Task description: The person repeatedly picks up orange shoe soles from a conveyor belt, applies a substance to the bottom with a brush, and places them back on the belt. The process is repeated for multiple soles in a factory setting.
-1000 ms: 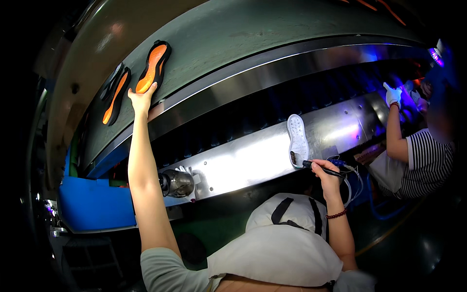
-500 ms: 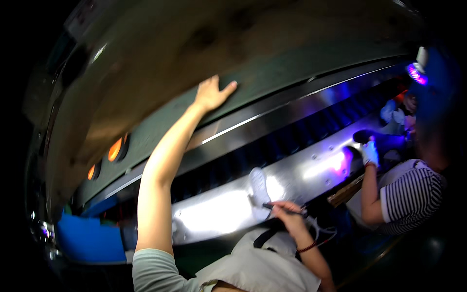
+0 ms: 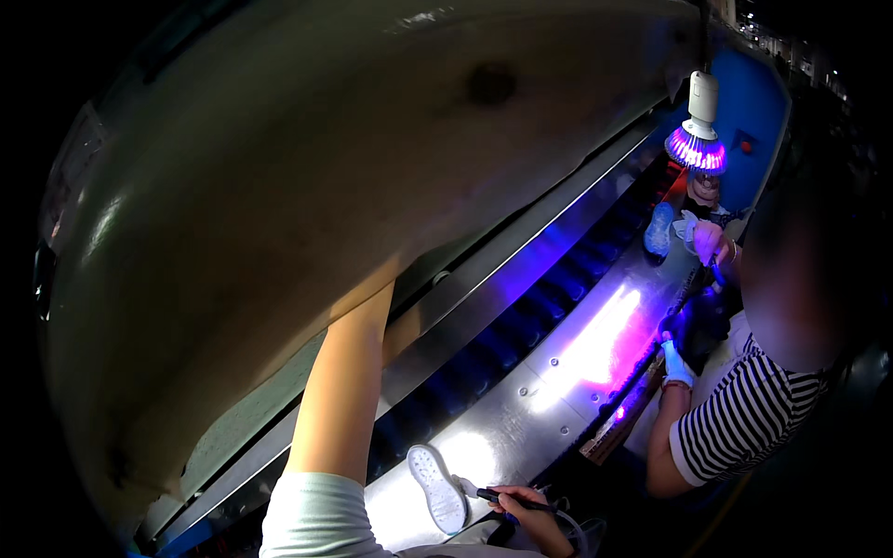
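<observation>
My right hand (image 3: 530, 510) sits at the bottom edge, closed on a thin black pen-like tool (image 3: 502, 499) with a cable trailing from it. The tool's tip lies close to a white shoe sole (image 3: 437, 486) that rests sole-up on the bright metal ledge (image 3: 521, 409). My left forearm (image 3: 339, 391) rises straight up from the lower edge. Its hand is hidden behind the rim of the big curved upper shelf (image 3: 279, 214).
A dark slatted conveyor (image 3: 502, 325) runs diagonally beside the ledge. A purple lamp (image 3: 698, 147) hangs at upper right. A co-worker in a striped shirt (image 3: 744, 414) stands at right, a gloved hand (image 3: 676, 365) on a dark shoe; another person (image 3: 704, 232) works farther along.
The view has swung up and to the right. My left arm left the orange insoles and reached up along the shelf, where its hand is now hidden. My right hand still holds the tool.
</observation>
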The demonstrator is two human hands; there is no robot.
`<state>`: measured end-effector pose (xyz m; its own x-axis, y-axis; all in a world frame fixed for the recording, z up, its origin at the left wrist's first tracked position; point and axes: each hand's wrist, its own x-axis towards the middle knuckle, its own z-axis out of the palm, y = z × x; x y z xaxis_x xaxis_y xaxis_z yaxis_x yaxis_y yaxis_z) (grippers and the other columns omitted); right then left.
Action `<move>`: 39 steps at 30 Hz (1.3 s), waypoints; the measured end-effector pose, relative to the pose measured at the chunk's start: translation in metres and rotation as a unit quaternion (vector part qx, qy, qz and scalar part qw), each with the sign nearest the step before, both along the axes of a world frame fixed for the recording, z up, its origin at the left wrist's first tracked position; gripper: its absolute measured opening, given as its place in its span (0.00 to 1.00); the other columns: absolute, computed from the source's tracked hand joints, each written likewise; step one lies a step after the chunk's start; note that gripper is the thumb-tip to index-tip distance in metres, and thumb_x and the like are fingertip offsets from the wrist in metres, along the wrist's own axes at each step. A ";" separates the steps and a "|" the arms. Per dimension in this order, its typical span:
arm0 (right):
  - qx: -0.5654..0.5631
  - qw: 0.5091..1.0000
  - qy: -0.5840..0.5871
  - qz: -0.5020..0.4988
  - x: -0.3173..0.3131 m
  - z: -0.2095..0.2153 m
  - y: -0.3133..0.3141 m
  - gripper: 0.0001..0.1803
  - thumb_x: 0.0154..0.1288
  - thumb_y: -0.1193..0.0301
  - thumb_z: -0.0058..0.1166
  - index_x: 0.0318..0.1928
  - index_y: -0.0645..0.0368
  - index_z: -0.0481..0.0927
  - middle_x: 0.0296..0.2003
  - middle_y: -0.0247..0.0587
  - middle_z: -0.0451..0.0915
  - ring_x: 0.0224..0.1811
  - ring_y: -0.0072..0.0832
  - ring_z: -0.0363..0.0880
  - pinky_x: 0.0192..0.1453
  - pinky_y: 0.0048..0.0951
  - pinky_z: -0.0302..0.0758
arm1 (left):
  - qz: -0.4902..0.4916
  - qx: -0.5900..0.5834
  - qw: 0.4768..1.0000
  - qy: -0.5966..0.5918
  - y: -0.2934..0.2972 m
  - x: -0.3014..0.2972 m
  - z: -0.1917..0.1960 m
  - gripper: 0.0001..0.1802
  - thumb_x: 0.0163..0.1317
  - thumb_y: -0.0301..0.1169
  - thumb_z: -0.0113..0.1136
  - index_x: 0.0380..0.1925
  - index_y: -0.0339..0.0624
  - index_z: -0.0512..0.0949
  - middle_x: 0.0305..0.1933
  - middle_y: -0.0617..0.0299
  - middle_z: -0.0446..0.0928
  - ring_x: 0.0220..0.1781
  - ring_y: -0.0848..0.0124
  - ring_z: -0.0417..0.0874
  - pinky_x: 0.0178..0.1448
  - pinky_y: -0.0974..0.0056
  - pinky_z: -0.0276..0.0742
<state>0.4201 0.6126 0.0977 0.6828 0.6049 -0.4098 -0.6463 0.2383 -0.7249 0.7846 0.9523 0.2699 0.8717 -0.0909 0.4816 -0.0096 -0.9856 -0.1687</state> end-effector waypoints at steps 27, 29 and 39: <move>0.004 1.000 0.003 -0.030 -0.058 0.018 0.045 0.09 0.55 0.78 0.54 0.38 0.64 0.75 0.34 0.39 0.78 0.34 0.22 0.76 0.40 0.20 0.73 | -0.067 -0.334 0.913 -0.224 0.026 -0.540 0.008 0.13 0.58 0.36 0.51 0.19 0.39 0.69 0.31 0.57 0.70 0.42 0.66 0.71 0.62 0.52 0.56; 0.003 0.999 -0.005 -0.051 -0.068 0.012 0.043 0.10 0.54 0.77 0.55 0.38 0.64 0.74 0.32 0.39 0.78 0.32 0.22 0.77 0.39 0.19 0.74 | -0.080 -0.452 0.767 -0.449 0.006 -0.545 -0.027 0.20 0.64 0.43 0.38 0.25 0.38 0.69 0.39 0.53 0.67 0.48 0.67 0.68 0.62 0.55 0.58; -0.072 0.992 -0.077 -0.073 -0.127 0.023 0.021 0.09 0.54 0.73 0.57 0.37 0.60 0.76 0.29 0.32 0.77 0.28 0.15 0.73 0.33 0.14 0.70 | -0.205 -0.929 0.290 -0.105 0.008 -0.588 -0.073 0.25 0.39 0.16 0.47 0.44 0.24 0.67 0.47 0.44 0.72 0.47 0.56 0.76 0.55 0.58 0.71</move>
